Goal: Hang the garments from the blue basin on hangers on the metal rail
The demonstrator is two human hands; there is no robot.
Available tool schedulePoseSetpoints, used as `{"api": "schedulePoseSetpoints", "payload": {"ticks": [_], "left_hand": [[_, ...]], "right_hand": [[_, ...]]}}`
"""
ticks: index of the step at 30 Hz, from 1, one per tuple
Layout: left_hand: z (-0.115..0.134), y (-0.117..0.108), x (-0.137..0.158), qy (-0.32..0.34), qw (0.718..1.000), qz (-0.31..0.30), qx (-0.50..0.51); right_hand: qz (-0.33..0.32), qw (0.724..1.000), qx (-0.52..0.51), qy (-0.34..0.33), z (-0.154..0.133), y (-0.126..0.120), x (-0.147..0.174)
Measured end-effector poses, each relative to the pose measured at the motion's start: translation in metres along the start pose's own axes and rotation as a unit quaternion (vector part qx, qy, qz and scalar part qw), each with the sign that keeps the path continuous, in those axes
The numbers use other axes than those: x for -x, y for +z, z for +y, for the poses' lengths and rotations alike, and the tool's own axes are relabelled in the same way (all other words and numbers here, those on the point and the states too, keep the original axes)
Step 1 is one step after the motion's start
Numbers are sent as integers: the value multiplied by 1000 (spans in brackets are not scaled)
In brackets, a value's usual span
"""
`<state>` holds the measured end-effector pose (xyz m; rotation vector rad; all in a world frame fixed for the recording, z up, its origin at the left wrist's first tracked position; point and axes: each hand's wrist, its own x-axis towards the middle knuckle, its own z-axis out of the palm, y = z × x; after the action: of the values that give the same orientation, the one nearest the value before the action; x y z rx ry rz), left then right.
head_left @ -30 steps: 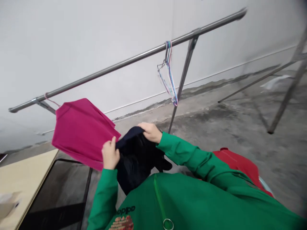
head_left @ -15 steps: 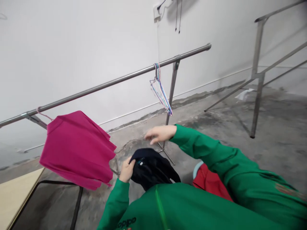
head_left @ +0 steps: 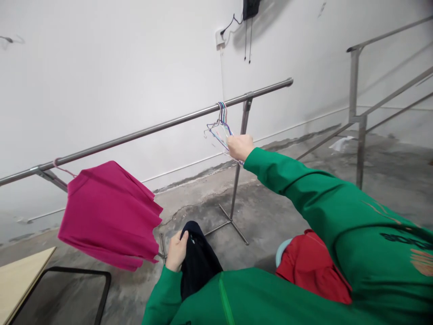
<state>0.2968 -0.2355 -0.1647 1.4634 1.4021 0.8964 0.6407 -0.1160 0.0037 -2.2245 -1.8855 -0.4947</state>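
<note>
My left hand (head_left: 176,251) is closed on the collar edge of a dark navy garment (head_left: 199,262), which hangs down in front of my body; its lower part is hidden by my green jacket. My right hand (head_left: 240,147) reaches forward and is closed around the side of several thin wire hangers (head_left: 221,131) in white, purple, blue and pink. Their hooks still sit over the metal rail (head_left: 169,122). Left of them a magenta long-sleeved top (head_left: 108,212) hangs from the same rail on a pink hanger (head_left: 64,168).
Red cloth (head_left: 309,266) lies over a pale-blue rim (head_left: 281,253) below my right arm. A wooden board (head_left: 23,284) and a black frame (head_left: 106,289) stand at lower left. The rack's upright (head_left: 237,194) has a crossed foot. Another metal frame (head_left: 353,85) stands at right by the wall.
My right hand has moved up and forward from above the navy garment to the hangers and closed on them. The navy garment now hangs narrower from my left hand.
</note>
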Motion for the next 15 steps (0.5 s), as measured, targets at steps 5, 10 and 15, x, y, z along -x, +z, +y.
{"api": "schedulePoseSetpoints", "payload": {"ticks": [5, 10, 15], "left_hand": [[-11, -11, -4, -9, 1000, 11, -6], [-11, -19, -13, -12, 999, 42, 1], [7, -32, -27, -21, 996, 87, -17]], "right_hand": [[14, 1000, 8, 19, 15, 3, -1], [35, 999, -23, -1, 28, -2, -8], [44, 992, -115, -41, 42, -3, 14]]}}
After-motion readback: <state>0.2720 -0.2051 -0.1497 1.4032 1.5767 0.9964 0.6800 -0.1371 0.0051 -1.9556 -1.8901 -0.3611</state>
